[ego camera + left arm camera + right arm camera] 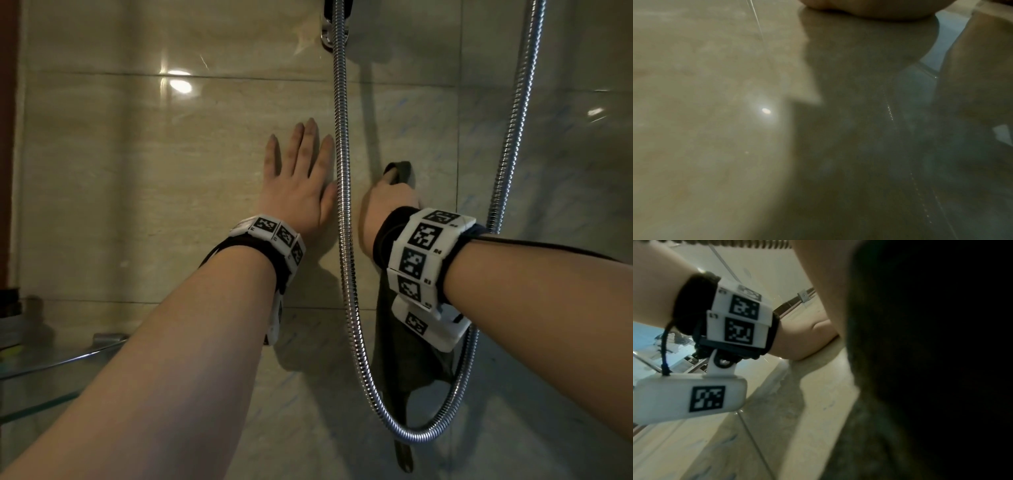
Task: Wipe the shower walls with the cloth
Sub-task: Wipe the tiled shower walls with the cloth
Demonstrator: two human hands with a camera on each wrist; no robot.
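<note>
The left hand [301,185] lies flat on the tiled shower wall [137,192], fingers straight and slightly spread, palm pressed to the tile, holding nothing. Just to its 3 o'clock, the right hand [387,205] has its grip closed round the dark cloth [399,359]: a fold of the fabric pokes out above the knuckles at 12 o'clock, and the rest hangs down the wall toward 6 o'clock, under the wrist.

A chrome shower hose [346,240] drops between the two hands, touching or nearly touching the left thumb edge, loops low at 6 o'clock in front of the hanging cloth and climbs again at the right of the right wrist. A bracket [330,34] sits at 12 o'clock, cut off by the frame. A glass shelf [44,363] stands out at 8 o'clock, with blurred items on it.

Both wrists wear white marker bands [424,253]. The right fingers are hidden behind the back of the hand in the head view, and the right wrist view is mostly filled by dark cloth [931,369]. The left wrist view shows only blurred tile [705,129] and the heel of the palm [869,8].
</note>
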